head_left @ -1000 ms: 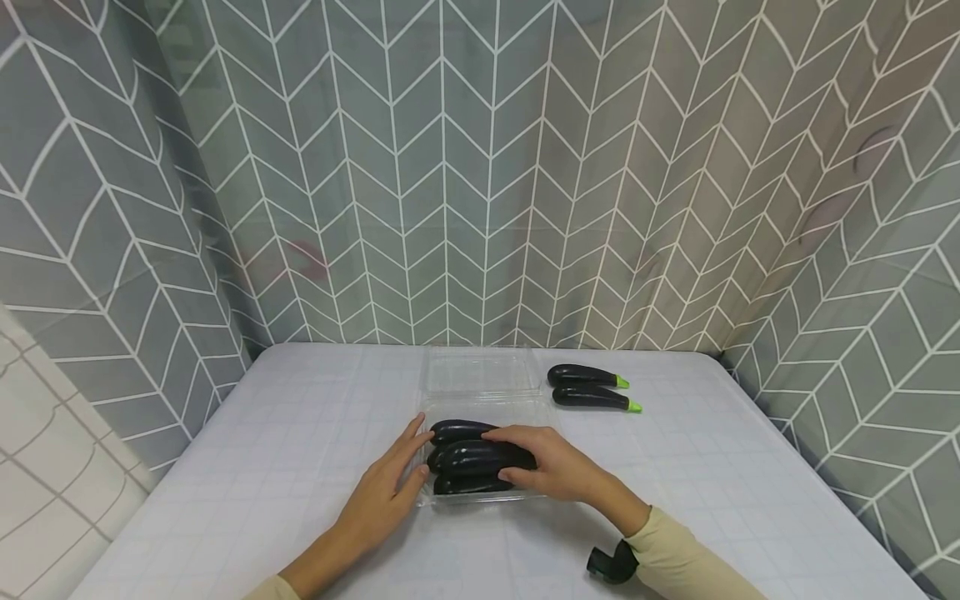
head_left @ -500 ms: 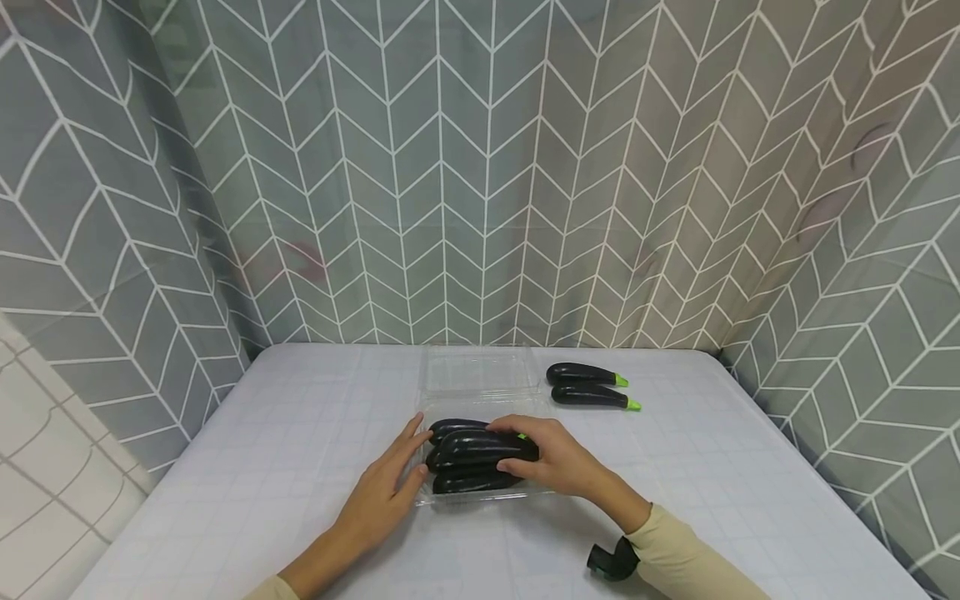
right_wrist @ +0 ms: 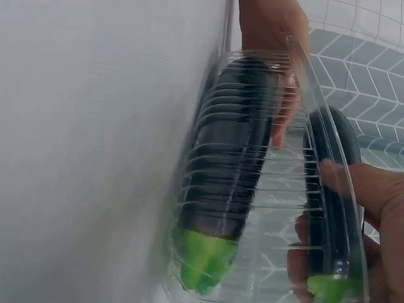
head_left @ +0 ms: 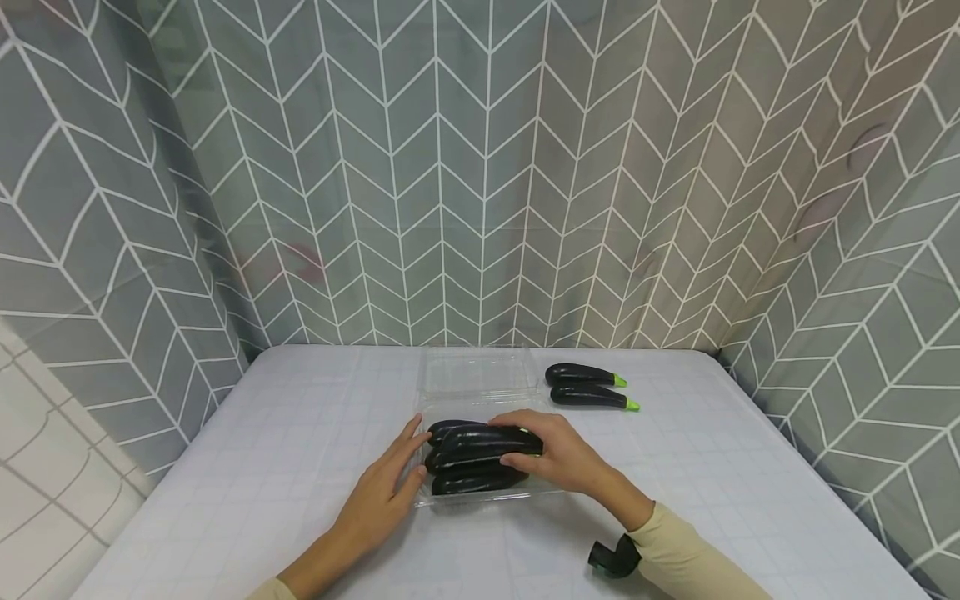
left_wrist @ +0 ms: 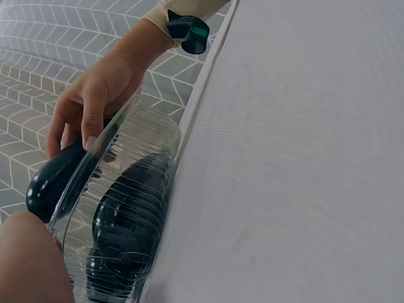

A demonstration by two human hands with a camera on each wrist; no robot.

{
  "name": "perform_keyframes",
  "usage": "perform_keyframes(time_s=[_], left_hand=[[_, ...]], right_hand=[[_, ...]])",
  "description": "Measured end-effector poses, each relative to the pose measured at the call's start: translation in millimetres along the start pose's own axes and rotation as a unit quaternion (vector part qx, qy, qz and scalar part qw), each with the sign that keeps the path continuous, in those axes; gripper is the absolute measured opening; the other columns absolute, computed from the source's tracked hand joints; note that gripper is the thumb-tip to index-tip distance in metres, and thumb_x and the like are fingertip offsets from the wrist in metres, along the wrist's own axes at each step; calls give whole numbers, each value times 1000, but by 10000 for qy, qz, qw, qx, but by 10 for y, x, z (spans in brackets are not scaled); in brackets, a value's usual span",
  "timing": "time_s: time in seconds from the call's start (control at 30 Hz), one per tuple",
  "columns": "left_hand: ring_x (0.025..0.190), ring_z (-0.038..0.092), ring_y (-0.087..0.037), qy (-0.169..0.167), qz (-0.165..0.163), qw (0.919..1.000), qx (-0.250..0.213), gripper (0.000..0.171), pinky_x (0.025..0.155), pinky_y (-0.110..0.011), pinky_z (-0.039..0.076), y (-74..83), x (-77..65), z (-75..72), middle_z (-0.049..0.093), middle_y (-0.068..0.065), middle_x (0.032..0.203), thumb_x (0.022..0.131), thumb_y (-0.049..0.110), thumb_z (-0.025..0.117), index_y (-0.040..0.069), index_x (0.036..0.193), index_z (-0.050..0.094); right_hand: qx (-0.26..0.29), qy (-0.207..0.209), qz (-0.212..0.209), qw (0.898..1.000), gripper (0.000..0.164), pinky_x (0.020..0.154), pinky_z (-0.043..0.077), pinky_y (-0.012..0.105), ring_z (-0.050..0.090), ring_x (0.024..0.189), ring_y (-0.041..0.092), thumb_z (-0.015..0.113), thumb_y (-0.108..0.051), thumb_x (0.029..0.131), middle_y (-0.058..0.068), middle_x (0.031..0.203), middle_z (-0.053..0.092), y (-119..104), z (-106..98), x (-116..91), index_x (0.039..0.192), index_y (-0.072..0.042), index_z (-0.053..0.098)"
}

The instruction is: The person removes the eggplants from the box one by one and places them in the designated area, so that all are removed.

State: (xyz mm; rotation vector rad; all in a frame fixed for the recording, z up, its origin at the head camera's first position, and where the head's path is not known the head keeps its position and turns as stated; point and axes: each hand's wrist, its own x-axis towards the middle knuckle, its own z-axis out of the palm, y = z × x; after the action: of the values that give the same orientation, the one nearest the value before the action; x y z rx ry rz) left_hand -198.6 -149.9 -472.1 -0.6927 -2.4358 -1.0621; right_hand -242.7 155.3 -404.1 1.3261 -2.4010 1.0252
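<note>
A clear plastic clamshell box [head_left: 491, 497] holds several glossy black eggplants with green stem ends. My right hand [head_left: 561, 452] grips one eggplant [head_left: 483, 439] by its right part, thumb in front and fingers behind. It lies over the others, and in the left wrist view this eggplant [left_wrist: 53, 180] stands above the box's rim. Through the ribbed wall in the right wrist view, a lower eggplant [right_wrist: 227, 145] rests at the box's bottom. My left hand [head_left: 381, 498], fingers extended and spread, touches the box's left side near the eggplants' rounded ends.
Two more eggplants, one farther back [head_left: 581, 374] and one nearer [head_left: 588, 396], lie on the white table [head_left: 300, 417] right of the box's open lid [head_left: 480, 371]. A black device [head_left: 615, 557] sits at my right wrist. Patterned grey curtains [head_left: 480, 183] surround the table.
The eggplant in my right hand has risen and shifted slightly back and to the right, showing more of those beneath. My left hand has stayed at the box's left side.
</note>
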Motion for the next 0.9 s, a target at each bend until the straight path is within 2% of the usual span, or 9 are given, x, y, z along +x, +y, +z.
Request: perform_keyframes(time_s=[0.2, 0.57, 0.9], left_hand=[[147, 37, -22, -30, -18, 10000, 10, 46, 112, -56, 39, 4, 2, -2, 34, -7, 167, 105, 14, 60, 6, 150, 55], [147, 38, -25, 15, 38, 10000, 30, 46, 112, -56, 38, 12, 2, -7, 30, 2, 167, 104, 13, 60, 5, 149, 55], [146, 40, -26, 71, 109, 9999, -2, 45, 111, -57, 39, 7, 1, -1, 35, -8, 166, 104, 13, 60, 4, 148, 55]], right_hand=[[-74, 176, -27, 9998, 48, 97, 55, 41, 67, 115, 18, 85, -11, 88, -1, 127, 71, -4, -71, 2, 132, -12, 68], [-144, 352, 157, 9992, 50, 94, 56, 41, 65, 118, 19, 86, -12, 87, 0, 131, 70, 16, -190, -40, 133, -12, 68], [-490, 567, 161, 9971, 50, 93, 57, 45, 66, 119, 21, 87, -9, 85, 0, 128, 71, 78, -329, -124, 132, -11, 70]])
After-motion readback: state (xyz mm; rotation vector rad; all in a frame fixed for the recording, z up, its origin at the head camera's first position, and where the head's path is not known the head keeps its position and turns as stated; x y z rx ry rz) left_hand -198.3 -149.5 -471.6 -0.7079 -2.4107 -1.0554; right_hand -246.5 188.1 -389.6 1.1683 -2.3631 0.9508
